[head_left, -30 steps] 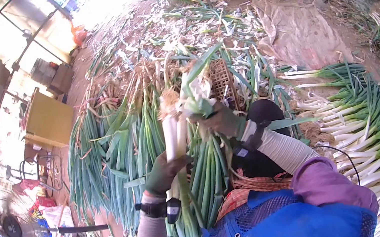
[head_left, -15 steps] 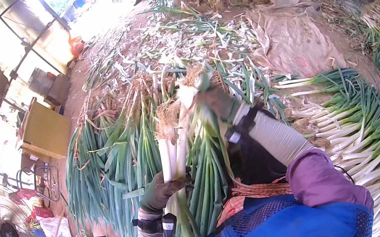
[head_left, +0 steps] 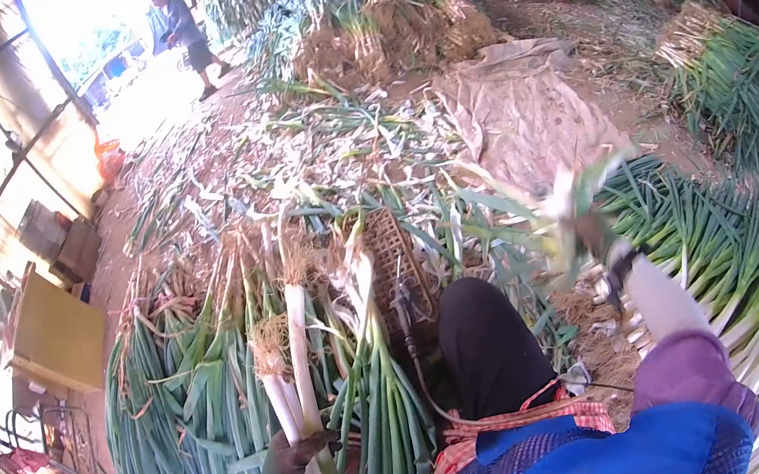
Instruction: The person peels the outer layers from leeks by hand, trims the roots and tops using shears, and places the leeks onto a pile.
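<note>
My gloved left hand is closed round a few large green onions. Their white stalks and hairy roots point up and away from me. Out to the right, my gloved right hand is smeared by motion, with a loose clump of stripped onion leaves in its grip. A pile of unpeeled green onions lies beside and beyond my left hand. Below and right of my right hand are cleaned green onions, laid in a row with white ends toward me.
Between the pile and my knee stands a brown plastic crate, with a hose-fed nozzle before it. Peelings litter the ground ahead, beside a sack cloth. A person walks at the far left.
My right hand has swung from the onion roots out to the right, taking pale leaves with it. My left hand still grips its onions. The view has shifted, showing a walking person.
</note>
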The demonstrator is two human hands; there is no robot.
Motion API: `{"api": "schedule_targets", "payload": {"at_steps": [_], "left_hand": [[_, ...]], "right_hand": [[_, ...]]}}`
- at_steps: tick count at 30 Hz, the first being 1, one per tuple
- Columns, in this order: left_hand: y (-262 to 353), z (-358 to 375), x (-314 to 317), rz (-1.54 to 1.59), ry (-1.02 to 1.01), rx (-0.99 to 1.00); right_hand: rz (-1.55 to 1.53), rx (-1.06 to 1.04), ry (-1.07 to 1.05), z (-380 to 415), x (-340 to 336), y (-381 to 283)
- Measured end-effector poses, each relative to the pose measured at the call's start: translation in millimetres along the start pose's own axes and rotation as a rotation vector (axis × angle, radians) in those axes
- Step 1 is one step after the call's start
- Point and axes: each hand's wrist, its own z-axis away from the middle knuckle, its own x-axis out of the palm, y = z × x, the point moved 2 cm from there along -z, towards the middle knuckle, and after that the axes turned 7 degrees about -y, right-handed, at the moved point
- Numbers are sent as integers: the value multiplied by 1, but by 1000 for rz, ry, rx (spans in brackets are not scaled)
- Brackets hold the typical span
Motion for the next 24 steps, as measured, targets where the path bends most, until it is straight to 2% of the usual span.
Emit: {"api": "schedule_targets", "payload": {"at_steps": [2, 3, 4, 6, 7, 8, 9, 10, 12, 14, 16, 17, 18, 20, 21, 22, 23, 24], "left_hand": [[3, -3, -1, -34, -26, 19], [3, -5, -1, -51, -35, 28], [0, -7, -1, -17, -37, 28], [-7, -8, -1, 49, -38, 24], [-9, -10, 2, 103, -11, 67], [-9, -10, 2, 149, 6, 12], [0, -8, 3, 195, 24, -44], [5, -6, 3, 242, 43, -100], [3, -1, 4, 193, 36, -55], [13, 3, 7, 236, 40, -73], [38, 9, 10, 361, 57, -155], [37, 9, 10, 359, 72, -136], [32, 10, 10, 358, 88, -118], [33, 11, 8, 351, 102, -90], [40, 9, 6, 348, 101, -80], [46, 8, 5, 345, 102, -73], [54, 6, 5, 326, 96, -29], [58, 3, 4, 246, 136, 16]], "right_hand": [[590, -119, -330, 39, 11, 103], [919, -20, -400, 50, 19, 173], [973, 35, -450, 89, 25, 182], [1068, 135, -894, 99, 39, 267], [1182, 176, -970, 102, 45, 246], [1297, 217, -1046, 105, 54, 222], [1290, 166, -975, 83, 64, 193], [1165, 91, -803, 51, 72, 150], [773, -93, -454, -15, 89, 39], [242, -290, -232, -54, 106, -101], [-293, -514, -213, -51, 129, -233], [-554, -628, -320, -37, 143, -287], [-259, -922, -331, -26, 164, -308], [227, -1566, -146, 1, 206, -346], [11, -1456, -581, 30, 229, -344], [-317, -1194, -1031, 59, 252, -341], [-551, -881, -1299, 89, 274, -339], [-410, -1035, -1251, 96, 294, -328]]}}
